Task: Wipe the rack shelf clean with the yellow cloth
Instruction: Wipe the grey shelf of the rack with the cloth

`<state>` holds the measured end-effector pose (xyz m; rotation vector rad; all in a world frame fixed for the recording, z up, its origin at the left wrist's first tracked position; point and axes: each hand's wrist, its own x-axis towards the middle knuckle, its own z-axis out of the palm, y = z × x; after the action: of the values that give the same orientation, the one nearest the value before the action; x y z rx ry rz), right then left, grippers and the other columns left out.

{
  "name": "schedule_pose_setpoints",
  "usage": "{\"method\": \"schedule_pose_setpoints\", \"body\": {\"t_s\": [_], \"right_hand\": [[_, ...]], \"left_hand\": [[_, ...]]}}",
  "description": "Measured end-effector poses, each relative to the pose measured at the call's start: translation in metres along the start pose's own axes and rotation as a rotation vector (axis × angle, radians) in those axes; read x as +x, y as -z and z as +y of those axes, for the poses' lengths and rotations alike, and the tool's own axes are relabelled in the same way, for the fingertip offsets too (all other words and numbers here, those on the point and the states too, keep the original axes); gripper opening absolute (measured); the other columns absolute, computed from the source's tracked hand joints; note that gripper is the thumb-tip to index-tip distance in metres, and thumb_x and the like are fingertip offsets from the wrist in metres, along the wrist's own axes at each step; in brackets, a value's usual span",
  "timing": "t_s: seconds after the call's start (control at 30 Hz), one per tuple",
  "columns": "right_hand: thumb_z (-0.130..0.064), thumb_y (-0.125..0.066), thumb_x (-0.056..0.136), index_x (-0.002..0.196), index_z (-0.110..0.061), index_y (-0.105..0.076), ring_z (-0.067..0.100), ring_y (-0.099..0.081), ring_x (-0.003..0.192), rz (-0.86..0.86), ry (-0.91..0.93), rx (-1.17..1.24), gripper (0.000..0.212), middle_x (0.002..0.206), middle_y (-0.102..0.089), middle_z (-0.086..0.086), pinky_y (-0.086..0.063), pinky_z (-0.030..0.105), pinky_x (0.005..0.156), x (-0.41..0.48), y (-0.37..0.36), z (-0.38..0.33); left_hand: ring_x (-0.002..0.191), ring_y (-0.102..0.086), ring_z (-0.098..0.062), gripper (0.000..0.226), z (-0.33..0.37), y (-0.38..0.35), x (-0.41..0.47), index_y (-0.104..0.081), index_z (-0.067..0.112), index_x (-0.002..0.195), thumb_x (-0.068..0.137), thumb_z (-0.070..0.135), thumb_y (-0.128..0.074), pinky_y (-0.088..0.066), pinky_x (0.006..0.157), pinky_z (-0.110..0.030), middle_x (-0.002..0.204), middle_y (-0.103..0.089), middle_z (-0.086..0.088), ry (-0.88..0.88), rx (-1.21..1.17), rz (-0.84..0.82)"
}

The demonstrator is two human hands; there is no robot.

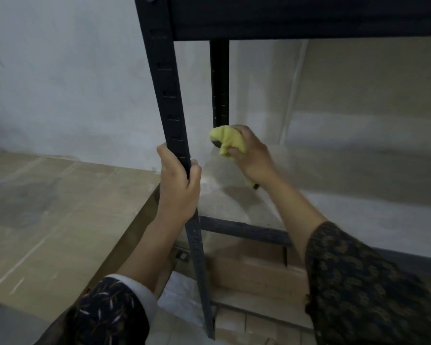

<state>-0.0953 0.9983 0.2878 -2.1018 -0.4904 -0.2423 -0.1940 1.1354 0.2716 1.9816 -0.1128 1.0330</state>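
Yellow cloth (228,143) sits bunched in my right hand (251,155), fingers clenched round it, pressed at the far left corner of the rack shelf (358,215) just beside the rear upright (219,80). My left hand (179,188) is wrapped tight around the front upright (171,108), above the shelf's front rail (244,231).

As I read it, the main risk is the wad itself. Balled up like this, only a small patch meets the board, so a pass could leave streaks or simply push dust along. A tail of cloth hangs below my wrist and could drag grit back over wiped ground. Tucked this near the rear post, the cloth could also snag on the post's slots. If I lean hard on the front upright while scrubbing, the rack might rock; I cannot tell how firmly it stands.

The cloth's long axis runs diagonally, from its upper-left lump near the rear post down and right toward my wrist. The shelf's long axis runs left to right across my view, reaching away to the right, so most of it looks not yet covered.
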Motion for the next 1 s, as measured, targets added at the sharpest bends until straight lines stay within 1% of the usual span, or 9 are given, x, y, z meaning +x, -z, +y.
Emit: {"method": "schedule_pose_setpoints", "body": {"t_s": [0.07, 0.17, 0.33, 0.57, 0.67, 0.73, 0.8, 0.9, 1.0], "right_hand": [[-0.026, -0.059, 0.091, 0.134, -0.023, -0.042, 0.017, -0.050, 0.103, -0.185, -0.066, -0.134, 0.047, 0.128, -0.055, 0.002, -0.036, 0.026, 0.080, -0.015, 0.027, 0.007], [-0.042, -0.051, 0.094, 0.148, -0.022, -0.022, 0.026, -0.033, 0.137, -0.570, -0.152, -0.502, 0.065, 0.153, -0.031, 0.006, -0.026, 0.047, 0.112, -0.047, 0.025, 0.024], [-0.049, -0.032, 0.099, 0.154, -0.018, 0.002, 0.017, 0.005, 0.149, -0.594, -0.053, -0.618, 0.072, 0.162, 0.005, -0.001, 0.003, 0.049, 0.119, -0.043, -0.012, 0.029], [-0.021, -0.051, 0.092, 0.131, -0.012, -0.047, 0.028, -0.042, 0.129, -0.635, 0.106, -0.497, 0.041, 0.135, -0.050, 0.011, -0.033, 0.047, 0.109, -0.005, -0.074, -0.017], [-0.011, -0.040, 0.100, 0.120, 0.001, -0.054, 0.027, -0.054, 0.111, -0.747, -0.078, -0.036, 0.028, 0.117, -0.059, 0.014, -0.043, 0.038, 0.098, -0.002, -0.067, -0.034], [-0.011, -0.046, 0.097, 0.112, 0.005, -0.057, 0.021, -0.056, 0.092, -0.616, -0.125, 0.337, 0.025, 0.100, -0.062, 0.013, -0.045, 0.034, 0.085, 0.001, -0.057, -0.035], [-0.012, -0.052, 0.093, 0.119, -0.004, -0.057, 0.019, -0.057, 0.098, -0.365, -0.136, 0.394, 0.028, 0.108, -0.062, 0.010, -0.043, 0.031, 0.083, 0.009, -0.040, -0.031], [-0.017, -0.049, 0.095, 0.128, -0.017, -0.050, 0.016, -0.054, 0.102, -0.110, -0.076, 0.034, 0.033, 0.112, -0.057, -0.002, -0.038, 0.025, 0.079, 0.013, -0.003, -0.013], [-0.031, -0.047, 0.096, 0.133, -0.012, -0.041, 0.031, -0.052, 0.115, -0.192, -0.183, -0.357, 0.042, 0.127, -0.055, 0.011, -0.040, 0.036, 0.089, 0.003, 0.019, 0.020]], "left_hand": [[0.073, -0.049, -0.025, 0.020, 0.001, -0.001, 0.000, -0.028, 0.010, 0.103, 0.089, 0.012, -0.042, -0.041, 0.057, -0.025, 0.090, -0.046, -0.015, 0.005, -0.004, -0.005], [0.073, -0.049, -0.019, 0.021, 0.001, -0.002, -0.001, -0.028, 0.011, 0.104, 0.089, 0.014, -0.043, -0.040, 0.057, -0.017, 0.090, -0.046, -0.011, 0.014, -0.005, 0.005], [0.072, -0.048, -0.012, 0.022, 0.001, -0.005, -0.002, -0.028, 0.011, 0.104, 0.089, 0.015, -0.043, -0.041, 0.057, -0.013, 0.091, -0.046, -0.009, 0.033, -0.010, 0.036], [0.074, -0.048, -0.008, 0.025, -0.001, -0.005, -0.001, -0.030, 0.005, 0.108, 0.089, 0.013, -0.044, -0.041, 0.061, -0.012, 0.089, -0.044, -0.002, 0.035, 0.022, 0.040], [0.073, -0.048, -0.011, 0.022, -0.001, -0.003, 0.000, -0.028, 0.010, 0.105, 0.089, 0.012, -0.043, -0.041, 0.058, -0.016, 0.087, -0.045, -0.004, 0.018, 0.039, 0.034], [0.072, -0.047, -0.015, 0.021, -0.002, -0.003, 0.000, -0.028, 0.011, 0.102, 0.087, 0.010, -0.043, -0.040, 0.058, -0.021, 0.086, -0.045, -0.011, -0.001, 0.044, 0.021], [0.071, -0.047, -0.014, 0.020, -0.003, -0.002, 0.000, -0.028, 0.012, 0.101, 0.088, 0.010, -0.043, -0.038, 0.057, -0.018, 0.085, -0.045, -0.007, -0.014, 0.034, 0.012], [0.069, -0.046, -0.010, 0.020, -0.004, -0.003, 0.000, -0.029, 0.012, 0.102, 0.089, 0.012, -0.043, -0.037, 0.056, -0.014, 0.084, -0.044, 0.002, -0.003, 0.021, 0.020], [0.068, -0.046, -0.013, 0.019, -0.003, -0.006, 0.000, -0.029, 0.012, 0.102, 0.088, 0.012, -0.042, -0.037, 0.055, -0.016, 0.084, -0.043, 0.002, -0.006, 0.009, 0.039]]}}
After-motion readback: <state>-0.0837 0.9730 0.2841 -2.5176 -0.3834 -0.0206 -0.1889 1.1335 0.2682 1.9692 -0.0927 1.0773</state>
